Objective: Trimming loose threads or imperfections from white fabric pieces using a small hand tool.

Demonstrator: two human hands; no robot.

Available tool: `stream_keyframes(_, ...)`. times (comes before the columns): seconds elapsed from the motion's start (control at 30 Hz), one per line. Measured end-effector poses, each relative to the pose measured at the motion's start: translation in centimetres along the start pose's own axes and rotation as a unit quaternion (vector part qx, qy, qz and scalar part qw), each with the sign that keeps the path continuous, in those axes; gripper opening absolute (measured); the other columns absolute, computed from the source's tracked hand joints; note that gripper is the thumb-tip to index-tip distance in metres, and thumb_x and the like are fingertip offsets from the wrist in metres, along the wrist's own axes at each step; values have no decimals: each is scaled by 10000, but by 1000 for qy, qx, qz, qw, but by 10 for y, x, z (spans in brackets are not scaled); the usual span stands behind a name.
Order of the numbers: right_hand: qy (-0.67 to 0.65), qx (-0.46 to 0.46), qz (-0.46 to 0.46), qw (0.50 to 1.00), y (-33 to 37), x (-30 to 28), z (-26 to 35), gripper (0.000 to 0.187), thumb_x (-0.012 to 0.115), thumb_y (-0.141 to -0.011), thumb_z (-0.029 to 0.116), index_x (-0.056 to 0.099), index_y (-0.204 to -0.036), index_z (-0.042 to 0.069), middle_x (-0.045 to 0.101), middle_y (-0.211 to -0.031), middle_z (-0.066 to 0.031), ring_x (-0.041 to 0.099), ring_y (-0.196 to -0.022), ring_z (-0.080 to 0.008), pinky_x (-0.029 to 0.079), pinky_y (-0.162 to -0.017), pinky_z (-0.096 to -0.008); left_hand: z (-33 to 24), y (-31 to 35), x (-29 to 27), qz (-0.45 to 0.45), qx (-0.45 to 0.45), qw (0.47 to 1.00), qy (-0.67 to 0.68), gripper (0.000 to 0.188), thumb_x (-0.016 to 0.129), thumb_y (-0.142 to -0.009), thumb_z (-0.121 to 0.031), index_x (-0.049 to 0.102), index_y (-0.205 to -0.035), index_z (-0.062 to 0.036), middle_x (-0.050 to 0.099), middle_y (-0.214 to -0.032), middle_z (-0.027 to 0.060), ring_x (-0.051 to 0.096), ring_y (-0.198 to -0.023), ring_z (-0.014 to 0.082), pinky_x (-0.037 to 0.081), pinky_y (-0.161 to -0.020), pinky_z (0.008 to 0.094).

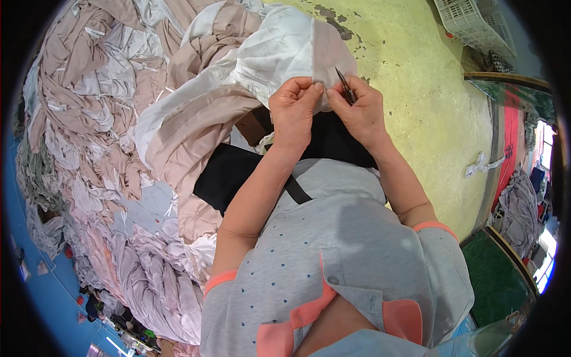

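A large white and beige cloth [275,50] lies across my lap and runs off to the left. My left hand [291,116] pinches its edge between thumb and fingertips, at the seam beside the beige band [331,52]. Close on the right, my right hand [364,116] is closed around small dark thread snips [346,89], their pointed tip slanting up and away. The right thumb and forefinger also meet at the cloth edge. Whether a thread lies between the two hands is too small to tell.
Heaps of beige and white cloth [107,77] fill the left side, with lilac cloth [151,279] lower down. A yellow worn floor [422,119] stretches to the right. A white plastic crate [476,27] stands at the far right, and a white strip [483,165] lies below it.
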State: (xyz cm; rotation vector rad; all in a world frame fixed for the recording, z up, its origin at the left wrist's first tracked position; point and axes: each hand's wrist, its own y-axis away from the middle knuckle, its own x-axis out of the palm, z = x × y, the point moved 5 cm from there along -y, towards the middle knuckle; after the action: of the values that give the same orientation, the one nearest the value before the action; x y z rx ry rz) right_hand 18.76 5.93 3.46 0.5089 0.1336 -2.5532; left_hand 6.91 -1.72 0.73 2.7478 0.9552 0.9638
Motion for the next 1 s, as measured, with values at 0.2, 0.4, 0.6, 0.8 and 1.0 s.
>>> stream_keyframes(0.2,-110,78,0,991,4,-5,-11,136,687,-901,126,626,-841,21,570,-687,41,494,-583,-24,392,-523,-190,6,0,-2,-16,-26,999,38,82,649,-903,15,654,-983,29,687,-873,33,602,-731,45,484,-671,188)
stream_keyframes(0.4,-125,84,-15,988,9,-6,0,115,718,-877,108,659,-866,10,600,-708,44,500,-611,-8,402,-545,-181,4,3,3,-20,-11,999,34,87,644,-908,18,645,-993,32,681,-863,28,594,-718,38,475,-658,180)
stream_keyframes(0.6,-70,77,-10,994,7,-4,-6,105,736,-857,96,671,-864,14,617,-722,41,511,-628,-5,413,-562,-179,2,10,6,-15,61,994,-86,60,647,-910,20,642,-970,18,623,-788,-30,514,-668,-3,399,-585,155)
stream_keyframes(0.8,-236,161,60,956,6,0,-10,150,672,-909,139,599,-826,38,557,-660,22,477,-514,-29,333,-426,-183,5,9,2,-20,44,997,-57,58,642,-912,20,640,-970,23,610,-762,-37,495,-651,-11,377,-566,155)
stream_keyframes(1.0,-333,217,59,916,8,-1,-17,171,616,-935,120,560,-788,54,529,-673,8,458,-490,-31,275,-374,-165,2,8,6,-17,26,999,-6,55,627,-918,18,638,-971,28,653,-793,-7,545,-665,2,417,-579,161)
